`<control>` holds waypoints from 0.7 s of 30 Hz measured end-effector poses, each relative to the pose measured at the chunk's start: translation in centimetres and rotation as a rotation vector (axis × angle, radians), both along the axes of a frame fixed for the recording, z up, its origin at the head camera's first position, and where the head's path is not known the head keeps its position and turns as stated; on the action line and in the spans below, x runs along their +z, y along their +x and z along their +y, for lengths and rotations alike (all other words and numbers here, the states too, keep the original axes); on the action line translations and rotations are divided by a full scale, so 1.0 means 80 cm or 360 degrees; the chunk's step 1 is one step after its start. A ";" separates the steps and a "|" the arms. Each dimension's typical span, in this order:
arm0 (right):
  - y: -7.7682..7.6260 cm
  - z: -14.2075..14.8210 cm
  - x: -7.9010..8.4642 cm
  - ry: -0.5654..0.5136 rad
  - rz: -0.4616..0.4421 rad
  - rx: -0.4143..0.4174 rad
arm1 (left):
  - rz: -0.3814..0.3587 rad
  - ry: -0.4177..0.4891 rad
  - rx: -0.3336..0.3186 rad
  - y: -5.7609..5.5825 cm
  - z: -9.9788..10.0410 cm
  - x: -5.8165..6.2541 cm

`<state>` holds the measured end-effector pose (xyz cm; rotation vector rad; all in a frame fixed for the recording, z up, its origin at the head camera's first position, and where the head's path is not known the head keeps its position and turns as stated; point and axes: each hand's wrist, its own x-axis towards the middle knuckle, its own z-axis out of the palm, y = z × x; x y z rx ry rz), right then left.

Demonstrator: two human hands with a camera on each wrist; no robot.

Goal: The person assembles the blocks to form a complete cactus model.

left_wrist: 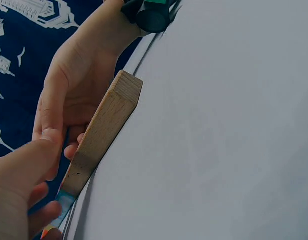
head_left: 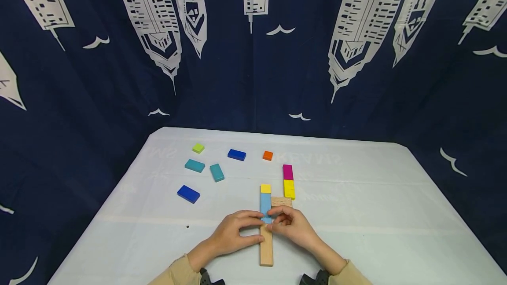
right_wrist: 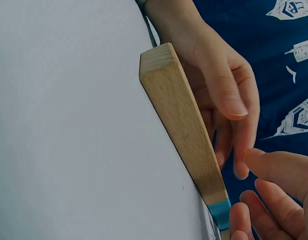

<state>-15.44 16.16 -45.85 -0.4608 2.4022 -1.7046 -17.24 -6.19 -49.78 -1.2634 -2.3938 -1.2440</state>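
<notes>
A long plain wooden block (head_left: 266, 250) lies in line with light-blue blocks (head_left: 265, 203) and a small yellow block (head_left: 265, 188) at the far end. My left hand (head_left: 233, 233) is on the left of this row, fingers extended to its edge and thumb at the wooden block. From the right, my right hand (head_left: 292, 228) reaches the light-blue section, its fingers loosely bent and fingertips right at the row. A second wooden block (head_left: 281, 201) lies crosswise beside the row, just beyond the right hand. The right wrist view shows fingertips (right_wrist: 239, 216) by the light-blue piece (right_wrist: 220, 212).
A magenta block (head_left: 288, 172) and yellow block (head_left: 289, 189) lie end to end at right. Farther back are an orange block (head_left: 267, 155), blue blocks (head_left: 236, 155), teal blocks (head_left: 195, 166) and a lime block (head_left: 198, 147). A patterned navy cloth (head_left: 253, 78) hangs behind the white table (head_left: 356, 197).
</notes>
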 end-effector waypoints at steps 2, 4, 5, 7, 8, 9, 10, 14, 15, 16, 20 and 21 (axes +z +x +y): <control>0.004 -0.003 0.007 0.0005 0.0058 0.0017 | 0.0049 0.0065 0.0064 -0.002 -0.003 0.002; 0.008 -0.005 0.014 0.0001 0.0115 0.0032 | 0.0116 0.0129 0.0142 -0.007 -0.008 0.006; 0.010 -0.006 0.015 0.0006 0.0133 0.0033 | 0.0154 0.0162 0.0184 -0.010 -0.011 0.008; 0.011 -0.007 0.016 0.0003 0.0156 0.0036 | 0.0215 0.0215 0.0290 -0.018 -0.021 0.013; 0.012 -0.007 0.015 0.0001 0.0172 0.0040 | 0.0244 0.0238 0.0349 -0.022 -0.027 0.015; 0.012 -0.007 0.014 -0.0007 0.0180 0.0043 | 0.0262 0.0262 0.0404 -0.026 -0.033 0.018; 0.012 -0.007 0.013 -0.0007 0.0195 0.0047 | 0.0294 0.0280 0.0462 -0.031 -0.039 0.020; 0.010 -0.006 0.005 -0.0007 0.0271 0.0069 | 0.0351 0.0321 0.0679 -0.045 -0.066 0.029; 0.010 -0.006 0.004 -0.0004 0.0295 0.0076 | 0.0351 0.0323 0.0725 -0.047 -0.072 0.031; 0.010 -0.006 0.004 0.0000 0.0326 0.0087 | 0.0340 0.0324 0.0768 -0.049 -0.078 0.033; 0.010 -0.006 0.004 0.0014 0.0405 0.0129 | 0.0232 0.0317 0.0926 -0.056 -0.101 0.039; 0.010 -0.006 0.005 0.0017 0.0419 0.0138 | 0.0202 0.0313 0.0962 -0.057 -0.106 0.039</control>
